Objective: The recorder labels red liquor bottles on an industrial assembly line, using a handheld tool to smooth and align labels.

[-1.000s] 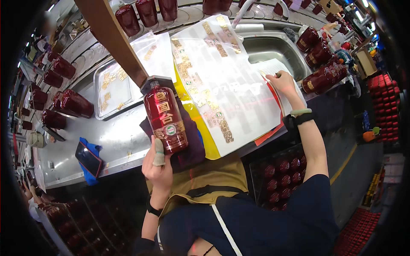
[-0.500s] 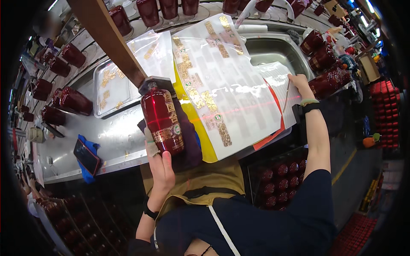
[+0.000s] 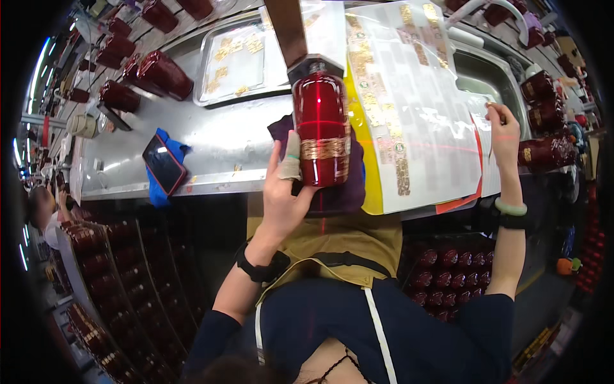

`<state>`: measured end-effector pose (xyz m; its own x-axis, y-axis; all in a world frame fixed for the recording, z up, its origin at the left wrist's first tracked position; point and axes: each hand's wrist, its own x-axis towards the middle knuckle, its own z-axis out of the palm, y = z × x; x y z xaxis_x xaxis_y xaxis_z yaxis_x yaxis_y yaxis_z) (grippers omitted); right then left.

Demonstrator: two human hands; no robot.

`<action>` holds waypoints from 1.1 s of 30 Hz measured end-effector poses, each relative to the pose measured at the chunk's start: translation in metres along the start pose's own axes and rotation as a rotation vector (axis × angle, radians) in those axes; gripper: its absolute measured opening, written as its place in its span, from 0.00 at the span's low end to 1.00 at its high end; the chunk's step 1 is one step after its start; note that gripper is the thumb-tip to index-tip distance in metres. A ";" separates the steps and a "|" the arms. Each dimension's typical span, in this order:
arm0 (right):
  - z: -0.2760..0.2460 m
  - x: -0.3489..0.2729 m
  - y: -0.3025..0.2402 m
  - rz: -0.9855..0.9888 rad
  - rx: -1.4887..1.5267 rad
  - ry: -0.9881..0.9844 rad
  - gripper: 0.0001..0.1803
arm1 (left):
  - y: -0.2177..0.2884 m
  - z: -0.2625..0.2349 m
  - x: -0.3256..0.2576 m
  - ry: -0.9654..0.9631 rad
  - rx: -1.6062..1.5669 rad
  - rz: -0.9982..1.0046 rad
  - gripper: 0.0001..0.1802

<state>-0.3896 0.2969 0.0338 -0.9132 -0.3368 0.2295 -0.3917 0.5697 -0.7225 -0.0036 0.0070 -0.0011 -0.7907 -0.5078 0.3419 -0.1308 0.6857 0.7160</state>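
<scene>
A dark red glossy bottle (image 3: 320, 125) with a gold band lies neck away from me on a dark purple cloth (image 3: 355, 169). My left hand (image 3: 284, 198) grips its lower left side, the thumb at the base and a beige-wrapped finger along the side. A dark holder (image 3: 313, 63) on a brown bar meets the bottle's neck. My right hand (image 3: 505, 131) is closed in a pinch over the right edge of a white sheet (image 3: 441, 153) bearing gold decals; a thin brownish strip shows beside the fingers, but what they hold is unclear. Red laser lines cross the bottle.
On the left stand a metal tray (image 3: 201, 96) with gold pieces and a phone (image 3: 164, 164) on blue cloth. Red bottles (image 3: 163, 75) line the back left; others (image 3: 547, 152) lie at the right. A sink (image 3: 492, 77) sits behind the sheet. Crated bottles (image 3: 448, 278) are below the bench.
The bottle has turned under my left hand: its gold lettering has moved to the right edge and the gold band faces up. My view has shifted left. My right hand remains at the sheet.
</scene>
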 end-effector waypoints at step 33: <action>0.131 -0.190 -0.179 -0.088 0.414 -0.416 0.10 | 0.017 0.002 -0.011 -0.061 -0.544 -0.247 0.38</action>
<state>-0.1311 0.1612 0.0339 -0.7255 -0.6829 0.0854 -0.3113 0.2149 -0.9257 0.0011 0.0253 0.0060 -0.8111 -0.5759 0.1019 -0.0029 0.1782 0.9840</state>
